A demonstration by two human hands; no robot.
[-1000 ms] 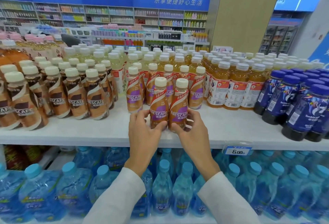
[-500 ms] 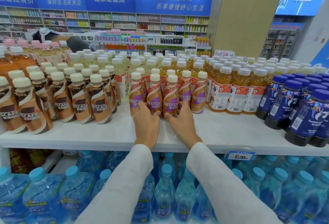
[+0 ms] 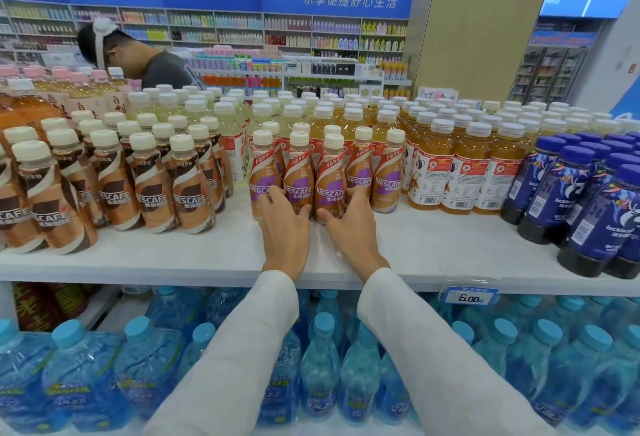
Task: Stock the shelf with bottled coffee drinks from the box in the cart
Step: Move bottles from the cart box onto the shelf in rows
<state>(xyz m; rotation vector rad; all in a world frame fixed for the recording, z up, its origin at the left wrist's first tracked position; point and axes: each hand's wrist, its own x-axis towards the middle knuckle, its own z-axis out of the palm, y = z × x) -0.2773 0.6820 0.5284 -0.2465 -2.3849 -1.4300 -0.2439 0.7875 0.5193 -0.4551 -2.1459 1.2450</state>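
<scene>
Several purple-label Nescafe coffee bottles (image 3: 386, 186) stand in a row at the middle of the white top shelf (image 3: 433, 245). My left hand (image 3: 284, 227) grips the base of one bottle (image 3: 298, 172) in that row, thumb on its right side. My right hand (image 3: 353, 227) grips the neighbouring bottle (image 3: 330, 176), thumb on its left side. Both bottles stand upright on the shelf, touching each other and the bottles beside them. The cart and the box are out of view.
Brown-label Nescafe bottles (image 3: 152, 193) fill the shelf's left, orange tea bottles (image 3: 464, 172) stand to the right, and dark blue bottles (image 3: 595, 214) at the far right. Blue water bottles (image 3: 322, 359) crowd the lower shelf. A price tag (image 3: 467, 297) hangs on the edge. A person (image 3: 138, 58) bends behind the shelf.
Both hands slid the two bottles from the shelf's front edge back into the row of purple-label bottles. The person behind the shelf has come into view.
</scene>
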